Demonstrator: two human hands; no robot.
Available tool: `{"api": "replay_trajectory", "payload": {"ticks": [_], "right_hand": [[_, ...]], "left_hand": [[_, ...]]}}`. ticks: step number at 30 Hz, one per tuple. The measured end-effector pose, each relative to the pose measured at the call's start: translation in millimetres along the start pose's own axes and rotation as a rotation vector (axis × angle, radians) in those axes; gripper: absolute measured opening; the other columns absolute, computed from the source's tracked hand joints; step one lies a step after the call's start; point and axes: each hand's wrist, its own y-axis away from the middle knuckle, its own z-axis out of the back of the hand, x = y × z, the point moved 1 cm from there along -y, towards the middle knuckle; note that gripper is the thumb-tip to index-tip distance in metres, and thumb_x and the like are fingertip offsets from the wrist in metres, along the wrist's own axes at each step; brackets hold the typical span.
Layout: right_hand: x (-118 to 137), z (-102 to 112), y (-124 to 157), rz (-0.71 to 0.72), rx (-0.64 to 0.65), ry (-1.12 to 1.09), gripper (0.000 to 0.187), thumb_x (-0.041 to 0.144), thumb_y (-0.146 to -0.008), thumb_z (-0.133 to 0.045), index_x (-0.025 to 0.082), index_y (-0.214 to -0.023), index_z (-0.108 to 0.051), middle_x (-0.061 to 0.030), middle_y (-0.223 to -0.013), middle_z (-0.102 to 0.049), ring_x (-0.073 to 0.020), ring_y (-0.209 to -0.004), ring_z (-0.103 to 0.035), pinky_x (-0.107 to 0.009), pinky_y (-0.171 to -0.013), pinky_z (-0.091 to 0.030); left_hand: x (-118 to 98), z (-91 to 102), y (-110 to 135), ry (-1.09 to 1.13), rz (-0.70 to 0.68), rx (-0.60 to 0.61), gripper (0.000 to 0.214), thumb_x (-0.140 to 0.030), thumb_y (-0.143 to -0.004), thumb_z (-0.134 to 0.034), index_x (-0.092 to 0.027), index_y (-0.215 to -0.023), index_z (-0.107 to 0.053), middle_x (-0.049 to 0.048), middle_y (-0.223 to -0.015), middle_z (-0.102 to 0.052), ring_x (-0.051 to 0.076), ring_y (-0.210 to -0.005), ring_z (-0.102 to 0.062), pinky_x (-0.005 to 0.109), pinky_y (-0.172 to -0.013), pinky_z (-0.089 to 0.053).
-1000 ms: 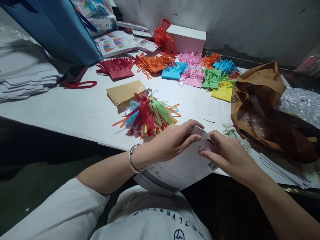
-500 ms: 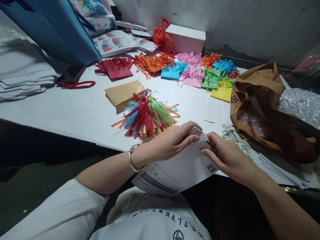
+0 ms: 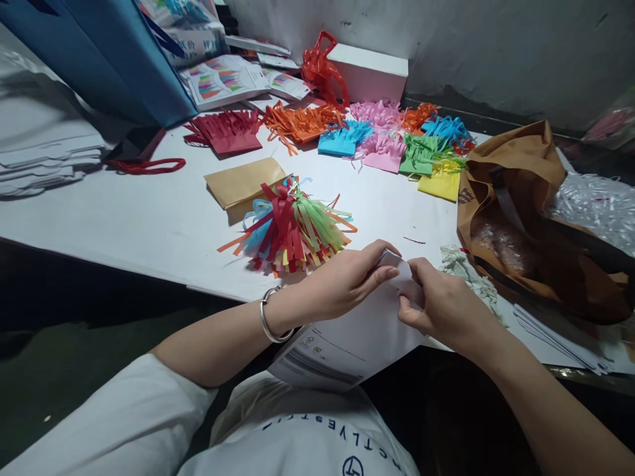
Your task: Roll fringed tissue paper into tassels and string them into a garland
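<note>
A white printed paper sheet (image 3: 347, 340) lies over the near edge of the white table (image 3: 149, 211). My left hand (image 3: 342, 281), with a silver bangle on the wrist, pinches the sheet's far corner. My right hand (image 3: 441, 304) grips the same folded corner from the right, its fingers curled over the paper. Just beyond my left hand sits a multicoloured paper tassel bundle (image 3: 290, 228) of red, green, blue and orange strips.
Fringed paper pieces in red (image 3: 225, 129), orange (image 3: 297, 122), blue (image 3: 342, 140), pink, green and yellow (image 3: 439, 182) line the back. A tan envelope (image 3: 243, 182), a white box (image 3: 370, 76), a brown bag (image 3: 526, 218) at right, and a blue bag (image 3: 114, 59) at left.
My right hand has curled in over the folded corner and the corner has bent further. The sheet has shifted slightly; the left hand stays pinched in place.
</note>
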Motion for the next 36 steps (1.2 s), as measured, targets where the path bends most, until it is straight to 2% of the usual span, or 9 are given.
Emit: {"api": "replay_trajectory", "payload": {"ticks": [3, 6, 9, 13, 17, 26, 30, 36], "right_hand": [[1, 2, -1, -0.017, 0.013, -0.038, 0.015, 0.021, -0.078, -0.051, 0.024, -0.089, -0.041, 0.0058, -0.066, -0.044, -0.0125, -0.052, -0.045, -0.023, -0.053, -0.031], [0, 3, -2, -0.057, 0.034, -0.089, 0.015, 0.021, -0.077, -0.052, 0.024, -0.086, -0.041, 0.0073, -0.063, -0.043, -0.0113, -0.05, -0.044, -0.022, -0.053, -0.032], [0, 5, -3, -0.109, 0.079, -0.152, 0.013, 0.02, -0.077, -0.053, 0.024, -0.085, -0.043, 0.0078, -0.06, -0.045, -0.0108, -0.05, -0.044, -0.021, -0.053, -0.033], [-2, 9, -3, -0.147, 0.144, -0.24, 0.01, 0.02, -0.078, -0.053, 0.024, -0.083, -0.046, 0.0078, -0.06, -0.048, -0.0102, -0.05, -0.045, -0.02, -0.052, -0.033], [-5, 12, -2, -0.154, 0.184, -0.275, 0.008, 0.022, -0.081, -0.053, 0.024, -0.08, -0.045, 0.0083, -0.06, -0.046, -0.0097, -0.05, -0.043, -0.02, -0.05, -0.031], [-8, 20, -4, -0.136, 0.242, -0.273, 0.009, 0.025, -0.086, -0.053, 0.023, -0.079, -0.047, 0.0076, -0.061, -0.046, -0.0104, -0.054, -0.042, -0.022, -0.051, -0.029], [-8, 21, -4, -0.152, 0.278, -0.314, 0.011, 0.022, -0.083, -0.053, 0.023, -0.075, -0.046, 0.0067, -0.061, -0.048, -0.0109, -0.055, -0.043, -0.023, -0.052, -0.03], [-6, 19, -6, -0.135, 0.296, -0.329, 0.008, 0.015, -0.077, -0.051, 0.022, -0.08, -0.052, 0.0059, -0.063, -0.051, -0.0116, -0.058, -0.045, -0.023, -0.054, -0.031]], "left_hand": [[0, 0.4, 0, 0.011, -0.001, 0.009, 0.028, -0.036, -0.104, -0.041, -0.014, -0.118, -0.053, -0.0014, -0.073, -0.053, 0.015, -0.064, -0.05, 0.026, -0.061, -0.037], [0, 0.5, 0, 0.032, -0.008, 0.031, 0.027, -0.035, -0.104, -0.041, -0.015, -0.119, -0.052, -0.0002, -0.077, -0.056, 0.015, -0.068, -0.052, 0.026, -0.063, -0.038], [0, 0.8, -1, 0.043, -0.013, 0.05, 0.029, -0.036, -0.104, -0.041, -0.015, -0.119, -0.052, 0.0018, -0.081, -0.059, 0.016, -0.07, -0.054, 0.026, -0.065, -0.039], [-1, 2.3, -1, 0.029, -0.019, 0.068, 0.03, -0.039, -0.104, -0.041, -0.015, -0.12, -0.051, 0.0001, -0.076, -0.057, 0.015, -0.066, -0.051, 0.025, -0.062, -0.037], [-2, 4.3, -2, -0.002, -0.034, 0.086, 0.029, -0.038, -0.104, -0.042, -0.014, -0.119, -0.052, -0.0009, -0.073, -0.055, 0.014, -0.063, -0.05, 0.024, -0.059, -0.035], [-4, 0.5, -3, -0.024, -0.025, 0.099, 0.029, -0.038, -0.103, -0.046, -0.014, -0.119, -0.052, 0.0015, -0.078, -0.062, 0.016, -0.067, -0.057, 0.023, -0.06, -0.037], [-3, -4.9, -3, -0.029, -0.07, 0.078, 0.03, -0.04, -0.103, -0.046, -0.016, -0.121, -0.052, -0.0006, -0.073, -0.062, 0.015, -0.063, -0.056, 0.023, -0.059, -0.036], [-3, -7.9, -2, -0.011, -0.122, 0.07, 0.027, -0.039, -0.104, -0.044, -0.017, -0.119, -0.052, -0.0001, -0.075, -0.063, 0.015, -0.063, -0.057, 0.023, -0.06, -0.038]]}}
